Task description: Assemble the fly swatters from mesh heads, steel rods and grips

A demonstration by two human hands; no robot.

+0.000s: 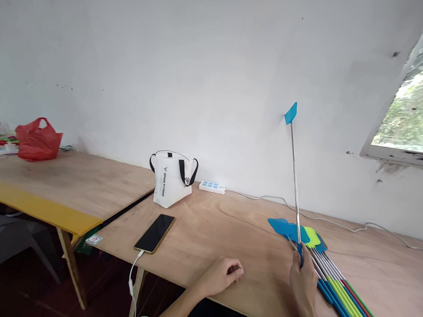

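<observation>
My right hand grips the blue handle of a telescopic fly swatter and holds it upright, its metal rod extended and its small blue head near the wall. Just right of that hand, several more swatters with blue, green and red handles lie bunched on the plywood table. My left hand rests on the table near its front edge, fingers loosely curled, holding nothing I can see.
A phone lies face up at the table's left, with a white cable hanging off the edge. A white tote bag and a power strip stand by the wall. A red plastic bag sits on the neighbouring table. A window is at the right.
</observation>
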